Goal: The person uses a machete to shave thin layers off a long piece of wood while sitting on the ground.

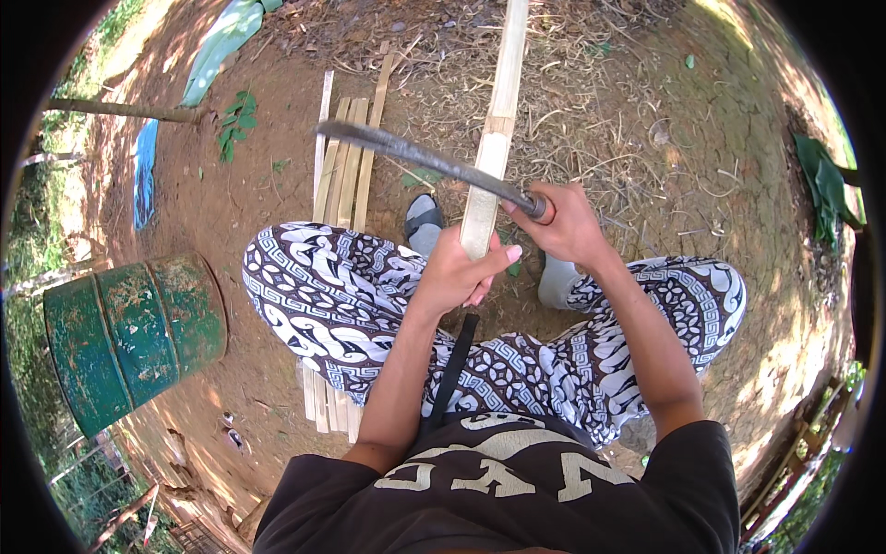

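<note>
My left hand (pixel 468 268) is closed around the near end of a pale bamboo strip (pixel 499 120), which runs away from me past the top of the picture. In my right hand (pixel 565 222) is the handle of a machete (pixel 420 162). Its long dark blade, hooked toward the tip, points left and crosses over the strip just beyond my left hand. Whether the edge touches the strip I cannot tell. Part of the handle is hidden by my fingers.
Several split bamboo strips (pixel 349 166) lie on the bare soil beside my left leg. Curled shavings (pixel 600 138) cover the ground ahead. A rusty green drum (pixel 138 323) lies at the left, with a blue sheet (pixel 145 175) beyond it. Green leaves (pixel 820 185) hang at the far right.
</note>
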A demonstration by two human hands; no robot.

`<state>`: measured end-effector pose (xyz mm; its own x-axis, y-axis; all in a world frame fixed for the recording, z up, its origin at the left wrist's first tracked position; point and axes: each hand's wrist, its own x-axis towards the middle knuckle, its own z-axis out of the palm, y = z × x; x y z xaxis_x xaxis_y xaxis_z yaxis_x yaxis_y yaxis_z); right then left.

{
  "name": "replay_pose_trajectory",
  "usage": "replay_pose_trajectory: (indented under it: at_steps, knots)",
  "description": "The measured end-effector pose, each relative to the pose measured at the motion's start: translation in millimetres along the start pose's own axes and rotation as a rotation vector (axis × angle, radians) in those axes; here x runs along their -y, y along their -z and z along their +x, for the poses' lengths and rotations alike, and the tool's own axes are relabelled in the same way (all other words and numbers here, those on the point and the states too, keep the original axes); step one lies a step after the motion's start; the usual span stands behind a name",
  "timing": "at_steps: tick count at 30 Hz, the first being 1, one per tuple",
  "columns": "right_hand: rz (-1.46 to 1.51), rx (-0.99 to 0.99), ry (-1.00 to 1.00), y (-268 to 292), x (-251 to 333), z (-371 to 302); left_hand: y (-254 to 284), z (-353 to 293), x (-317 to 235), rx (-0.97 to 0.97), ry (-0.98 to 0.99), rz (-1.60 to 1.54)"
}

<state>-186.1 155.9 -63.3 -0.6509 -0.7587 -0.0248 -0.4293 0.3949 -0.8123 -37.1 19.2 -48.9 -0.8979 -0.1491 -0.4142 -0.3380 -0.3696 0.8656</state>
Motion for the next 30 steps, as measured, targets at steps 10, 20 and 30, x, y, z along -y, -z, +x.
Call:
replay_pose_trajectory:
  at_steps: [10,20,30]
  knots:
    - [-0.353,0.055,0.069,1,7,8,-5,1,1,-0.153,-0.071,0.274]
    - [-0.489,0.122,0.099,-6,4,9,-1,3,21,-0.083,-0.112,0.290]
    - [-0.595,-0.111,0.221,1,-44,30,4,11,16,-0.039,-0.083,0.244]
